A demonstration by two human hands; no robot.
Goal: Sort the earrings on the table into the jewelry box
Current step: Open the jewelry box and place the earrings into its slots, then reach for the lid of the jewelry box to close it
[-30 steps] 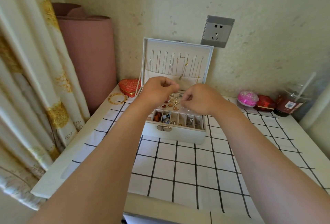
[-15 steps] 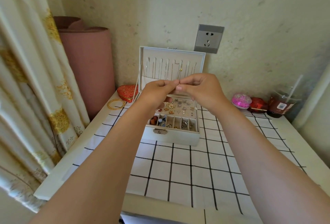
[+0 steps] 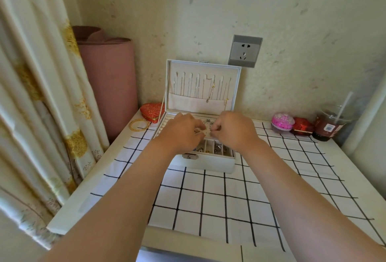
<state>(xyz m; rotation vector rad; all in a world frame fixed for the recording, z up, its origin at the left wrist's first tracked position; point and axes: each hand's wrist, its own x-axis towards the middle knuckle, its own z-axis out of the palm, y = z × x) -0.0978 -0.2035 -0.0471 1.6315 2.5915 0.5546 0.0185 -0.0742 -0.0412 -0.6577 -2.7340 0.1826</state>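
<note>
The left hand (image 3: 183, 132) and right hand (image 3: 231, 130) hover with fingers curled, tips nearly meeting over the stud panel (image 3: 205, 131) of the open jewelry box (image 3: 208, 163) on the desk (image 3: 100, 178) — whether either pinches anything is too small to tell. Earrings (image 3: 208, 123) dot that panel. Likely best: push the post straight down, slowly — neighbours sit close.

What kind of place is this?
Probably a home, maybe a bedroom corner: an open jewelry box on a small cloth-covered table, a floral curtain beside it, a wall socket behind.
</note>
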